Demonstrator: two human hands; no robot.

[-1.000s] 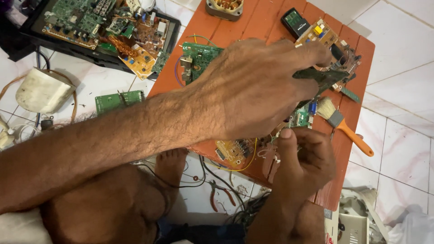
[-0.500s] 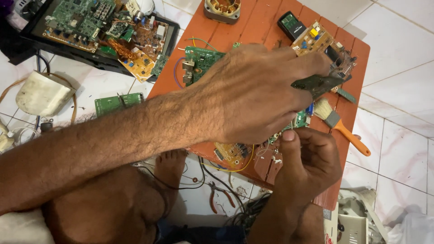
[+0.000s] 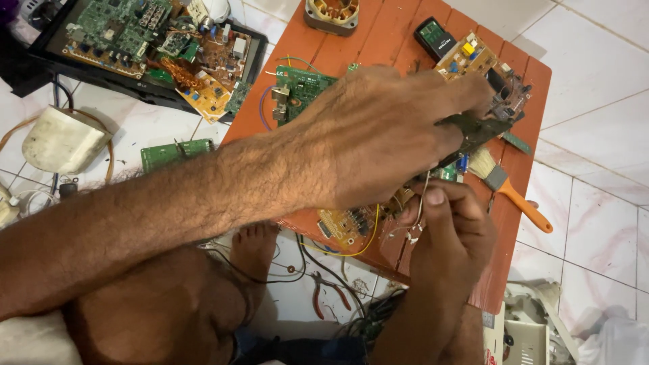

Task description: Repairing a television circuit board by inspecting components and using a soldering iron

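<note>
A person seated on a tiled floor [image 3: 595, 223] works over a low orange worktop [image 3: 520, 101] strewn with electronics. The left hand [image 3: 385, 135] reaches across the worktop and grips a small dark circuit board [image 3: 476, 132] between thumb and fingers, holding it tilted above the right half of the worktop. The board is narrow and dark green to black, its edge irregular, with a few small parts just visible along the underside; most of it is hidden by the fingers. Directly below it, the right hand [image 3: 449, 236] pinches a thin silver wire [image 3: 420, 203] between thumb and forefinger, the wire rising toward the lower edge of the board. Whether the wire touches the board cannot be told.

A paintbrush [image 3: 503, 186] with an orange handle lies just right of the hands, bristles pointing up toward the board. A green circuit board [image 3: 297, 91] with coloured leads lies on the worktop beyond the left wrist, and a tan board [image 3: 466, 57] crowded with components sits at the far edge near a round motor stator [image 3: 331, 13]. A small orange board [image 3: 345, 226] rests at the near edge with a yellow wire looping from it. On the floor to the left, a black tray [image 3: 142, 94] holds more boards; red-handled pliers [image 3: 318, 294] lie beside the person's bare foot [image 3: 253, 250].
</note>
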